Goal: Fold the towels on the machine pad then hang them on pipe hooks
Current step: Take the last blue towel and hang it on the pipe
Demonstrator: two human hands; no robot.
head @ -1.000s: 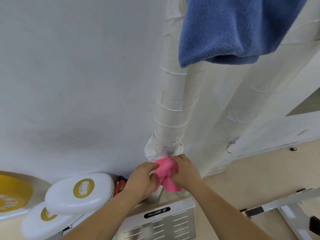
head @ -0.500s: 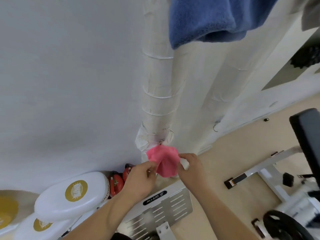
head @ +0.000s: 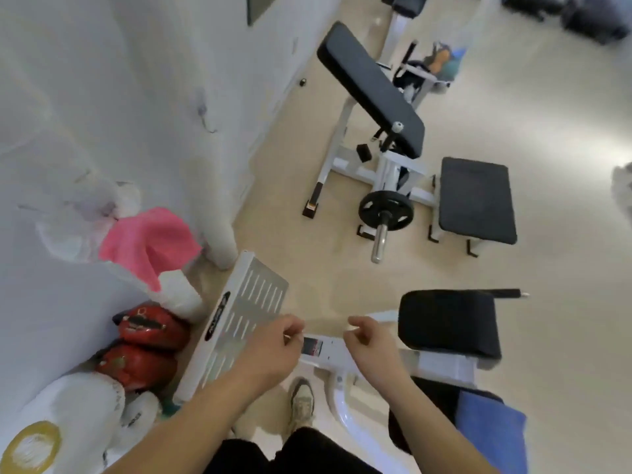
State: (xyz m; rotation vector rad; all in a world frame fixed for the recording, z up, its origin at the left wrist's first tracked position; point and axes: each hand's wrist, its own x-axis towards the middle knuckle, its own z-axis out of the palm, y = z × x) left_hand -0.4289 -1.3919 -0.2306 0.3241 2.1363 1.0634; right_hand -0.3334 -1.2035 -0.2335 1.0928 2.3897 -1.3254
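A pink towel (head: pixel 150 242) hangs at the base wrap of the white pipe (head: pixel 212 206) on the left, free of both hands. My left hand (head: pixel 273 347) and my right hand (head: pixel 369 343) are low in the middle, fingers loosely curled, holding nothing. A blue towel (head: pixel 492 429) lies at the lower right on a dark pad. A black machine pad (head: pixel 448 323) sits just right of my right hand. A bare hook (head: pixel 205 118) shows on the second pipe higher up.
A grey perforated plate (head: pixel 246 313) leans by the wall. Red boxing gloves (head: pixel 150 326) and white discs (head: pixel 68 419) lie at the lower left. A bench with a black pad (head: pixel 369 83), a weight plate (head: pixel 385 210) and a flat seat (head: pixel 477 200) stand across the beige floor.
Both hands have let go of the pink towel, which stays hanging on the pipe. My view has swung down and right, toward the floor and the machines.
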